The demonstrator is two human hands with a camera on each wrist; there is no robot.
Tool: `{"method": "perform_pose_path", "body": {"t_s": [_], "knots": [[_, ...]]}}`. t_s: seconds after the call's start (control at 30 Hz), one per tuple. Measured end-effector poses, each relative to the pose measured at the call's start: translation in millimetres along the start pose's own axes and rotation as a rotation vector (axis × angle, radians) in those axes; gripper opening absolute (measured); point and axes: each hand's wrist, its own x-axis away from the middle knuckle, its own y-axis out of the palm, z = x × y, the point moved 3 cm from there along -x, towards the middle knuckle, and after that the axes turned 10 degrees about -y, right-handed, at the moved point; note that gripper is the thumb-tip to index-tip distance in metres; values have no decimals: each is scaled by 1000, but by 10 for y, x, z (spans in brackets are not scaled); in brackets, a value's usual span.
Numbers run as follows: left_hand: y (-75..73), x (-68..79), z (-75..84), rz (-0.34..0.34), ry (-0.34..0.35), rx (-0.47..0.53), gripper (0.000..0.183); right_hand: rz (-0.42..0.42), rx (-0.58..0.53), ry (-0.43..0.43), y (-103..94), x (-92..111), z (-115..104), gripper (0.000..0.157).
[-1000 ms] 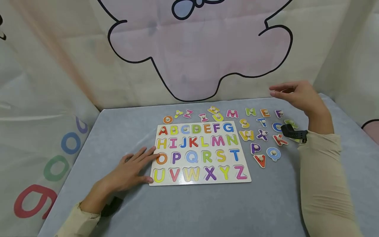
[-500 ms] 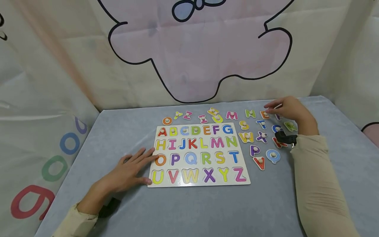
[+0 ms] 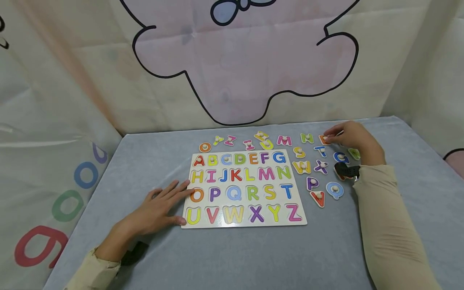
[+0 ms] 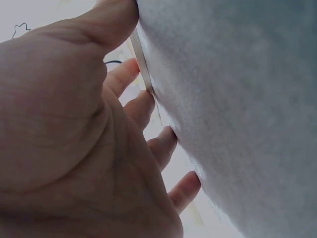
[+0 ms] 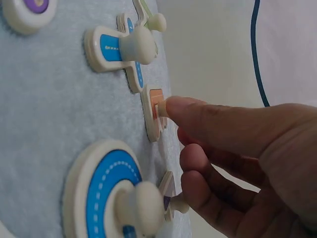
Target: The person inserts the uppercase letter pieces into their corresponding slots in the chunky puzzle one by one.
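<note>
My right hand [image 3: 353,137] pinches the knob of an orange letter E puzzle piece [image 5: 156,94] at the back right of the table; in the right wrist view the thumb lies on the knob. The blue T [image 5: 110,48], the blue G [image 5: 94,193] and the F piece [image 5: 168,193] lie close around it. My left hand [image 3: 156,211] rests at the left edge of the white alphabet puzzle board [image 3: 222,202], fingers spread, with fingertips on its rim. Knobbed letters A [image 3: 199,161], B, C and D sit in the board's top row.
More knobbed letter pieces lie behind and right of the board, among them the W [image 3: 302,167], V [image 3: 317,198], Q [image 3: 335,190] and M [image 3: 284,140]. A grey-blue cloth [image 3: 253,257] covers the table. A printed curtain [image 3: 235,80] hangs along the back edge.
My right hand has come down and to the left from above the back right corner, and its fingers have closed on the E's knob. The left hand stays on the board.
</note>
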Motion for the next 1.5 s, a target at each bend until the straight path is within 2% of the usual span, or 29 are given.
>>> {"method": "perform_pose_path", "body": {"t_s": [0.4,0.57,0.73,1.03,1.3,1.5], "knots": [[-18,-26,10,-5,5,-21,81,1,7,22,32,36,5,41],[-23,-32,13,-8,3,-14,81,4,4,50,21,21,-12,44],[-24,-26,4,-12,1,-7,82,20,1,44,4,-4,-71,51],[0,-25,-22,-9,-2,-2,83,51,-18,-6,-90,40,-291,57],[28,-13,-20,-13,-6,17,83,70,-6,-61,-94,61,-510,52],[23,-7,-15,-4,-8,2,83,103,15,-133,-101,91,-778,45]]}}
